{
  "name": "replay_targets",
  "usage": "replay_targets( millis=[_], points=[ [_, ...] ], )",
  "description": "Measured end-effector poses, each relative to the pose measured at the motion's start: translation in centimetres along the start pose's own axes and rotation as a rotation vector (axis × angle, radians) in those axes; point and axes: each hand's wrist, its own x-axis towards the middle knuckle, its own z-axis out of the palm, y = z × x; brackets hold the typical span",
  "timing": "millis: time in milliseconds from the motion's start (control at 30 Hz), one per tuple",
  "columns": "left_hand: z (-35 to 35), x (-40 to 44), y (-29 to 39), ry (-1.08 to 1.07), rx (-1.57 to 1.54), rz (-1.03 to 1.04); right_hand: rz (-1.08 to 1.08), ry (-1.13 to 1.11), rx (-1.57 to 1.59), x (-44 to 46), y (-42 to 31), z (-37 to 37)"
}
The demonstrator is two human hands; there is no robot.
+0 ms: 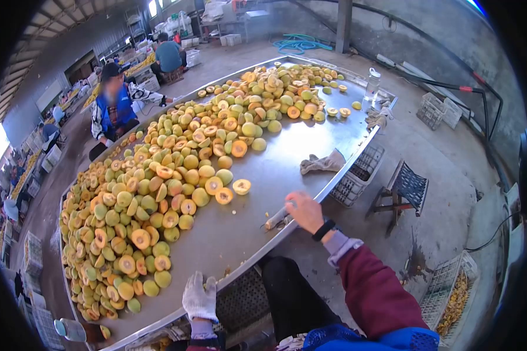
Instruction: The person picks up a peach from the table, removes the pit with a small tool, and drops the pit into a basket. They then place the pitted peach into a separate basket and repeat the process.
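Note:
My left hand (200, 297), in a whitish knit glove, rests at the near edge of the metal table (219, 248), fingers stretched out and holding nothing. My bare right hand (305, 212), with a black band at the wrist, is over the table's right edge. Its fingers are curled, and a small greyish bit shows at the fingertips; what it is I cannot make out. Just below lies a pale rod-like piece (275, 220) with an orange end, beside crumpled grey cloth. Halved yellow-green peaches (158, 199), some showing orange flesh and hollow centres, are heaped along the table's far side.
Work gloves (323, 162) and a clear bottle (372, 83) are on the table; a jar (70, 329) stands at the near left corner. A folding stool (405, 187) and crates (360, 172) flank the right side. A co-worker in a blue vest (116, 108) sits opposite.

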Motion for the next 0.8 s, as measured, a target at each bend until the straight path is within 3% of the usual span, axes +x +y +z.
replay_targets(
  millis=[67, 133, 233, 433, 500, 567, 633, 667, 700, 733, 767, 800],
  points=[
    [-0.4, -0.6, -0.6, 0.141, 0.025, 0.140, -0.042, 0.089, -0.081, 2.8, 3.8, -0.5],
    [0.2, -0.8, 1.4, 0.090, 0.003, 0.129, -0.133, 0.268, -0.579, 5.8, 8.3, -2.5],
    [0.2, 0.7, 0.8, 0.218, 0.055, 0.220, 0.018, 0.288, -0.717, 9.4, 9.9, -2.4],
    [-0.4, 0.6, 1.4, 0.064, 0.019, 0.144, 0.144, 0.154, -0.770, 12.2, 11.2, -3.2],
    [-0.7, 0.5, 1.5, 0.085, 0.028, 0.176, 0.091, 0.197, -0.317, 12.8, 11.6, -3.9],
    [-0.5, 0.3, 1.1, 0.121, 0.035, 0.210, 0.030, 0.233, -0.299, 11.2, 8.7, -4.6],
    [0.0, 0.2, 0.6, 0.134, 0.054, 0.216, 0.061, 0.045, 0.490, 9.2, 5.5, -5.6],
    [-0.2, 0.0, 0.6, 0.139, 0.053, 0.204, -0.041, 0.012, 0.637, 8.1, 4.6, -5.6],
    [-1.0, 0.2, 1.2, 0.037, 0.016, 0.152, -0.049, -0.004, 0.637, 6.7, 3.1, -5.5],
    [-1.7, 0.4, 1.6, -0.063, -0.024, 0.100, -0.030, -0.115, 0.884, 5.2, 1.2, -5.3],
    [-1.9, 0.3, 1.7, -0.055, -0.024, 0.080, -0.003, -0.233, 1.128, 3.6, -0.6, -5.0],
    [-1.7, 0.3, 1.6, -0.069, -0.123, 0.045, -0.006, -0.257, 1.126, 2.1, -2.2, -4.6]
  ],
)
